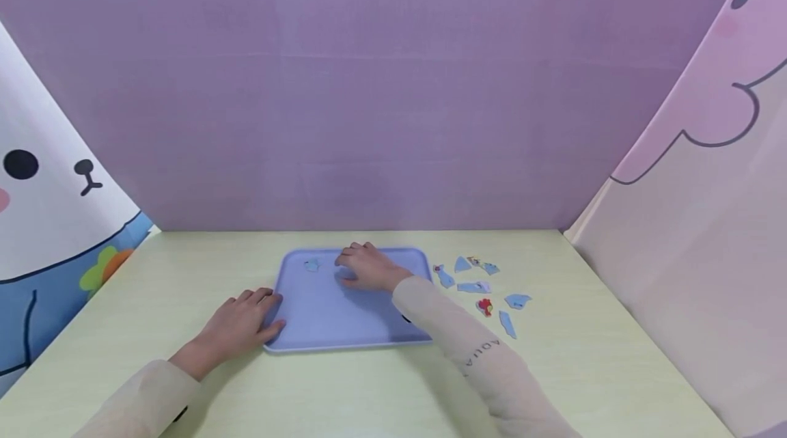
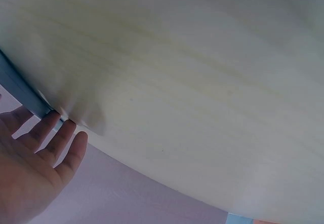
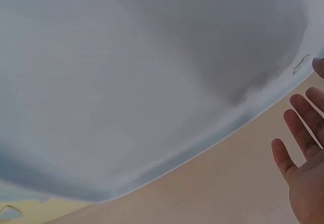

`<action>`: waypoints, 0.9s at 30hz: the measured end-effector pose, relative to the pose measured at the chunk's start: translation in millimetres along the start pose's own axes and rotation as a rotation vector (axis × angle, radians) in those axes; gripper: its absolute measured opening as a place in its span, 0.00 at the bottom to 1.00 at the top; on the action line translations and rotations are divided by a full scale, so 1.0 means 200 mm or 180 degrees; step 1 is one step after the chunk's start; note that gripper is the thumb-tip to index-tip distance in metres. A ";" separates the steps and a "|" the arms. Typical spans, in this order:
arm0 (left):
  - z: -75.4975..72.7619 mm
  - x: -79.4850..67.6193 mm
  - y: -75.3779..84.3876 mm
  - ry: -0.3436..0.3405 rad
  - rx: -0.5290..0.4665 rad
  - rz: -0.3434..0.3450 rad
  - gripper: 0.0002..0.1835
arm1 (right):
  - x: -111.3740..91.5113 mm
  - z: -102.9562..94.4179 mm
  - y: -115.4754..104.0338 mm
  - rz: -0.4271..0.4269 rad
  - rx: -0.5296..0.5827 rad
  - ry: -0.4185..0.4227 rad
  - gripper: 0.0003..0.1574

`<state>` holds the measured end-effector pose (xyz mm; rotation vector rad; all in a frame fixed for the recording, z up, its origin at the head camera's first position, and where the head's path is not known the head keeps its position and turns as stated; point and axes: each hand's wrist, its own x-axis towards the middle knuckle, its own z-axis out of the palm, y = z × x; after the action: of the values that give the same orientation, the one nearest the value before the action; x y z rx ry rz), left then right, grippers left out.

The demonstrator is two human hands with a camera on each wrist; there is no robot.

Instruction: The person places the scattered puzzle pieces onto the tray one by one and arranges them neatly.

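Over to the right of the blue tray (image 1: 344,322), the head view gives us the whole scatter of picture pieces (image 1: 470,287) on the pale table (image 1: 344,397), while the right wrist view catches just a few edges of them. One lone piece (image 1: 312,265) lies inside the tray, at its far left. Now the fingers: the left hand (image 1: 236,325) has them loosely extended, tips touching the tray's left rim, and the left wrist view adds the palm side, with gaps between them. The right hand (image 1: 369,268) is over the tray's far part, relaxed and spread, nothing in its grasp. Raised rim all round, the far one just by those right fingertips; open tray floor stretches towards the near rim.
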<state>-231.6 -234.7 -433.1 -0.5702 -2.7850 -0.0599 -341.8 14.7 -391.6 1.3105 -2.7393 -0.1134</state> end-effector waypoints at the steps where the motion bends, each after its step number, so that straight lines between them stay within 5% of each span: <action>1: 0.00 0.00 0.00 0.0001 -0.0003 -0.0001 0.26 | -0.01 0.00 0.00 -0.0003 -0.0015 0.0005 0.23; 27: 0.01 0.00 0.00 -0.0007 -0.0024 0.0006 0.25 | -0.28 0.04 0.17 -0.0008 -0.0012 0.0089 0.22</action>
<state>-232.0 -235.3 -435.0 -0.5749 -2.7876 -0.0693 -333.8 80.4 -399.7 1.3045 -2.7130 -0.0997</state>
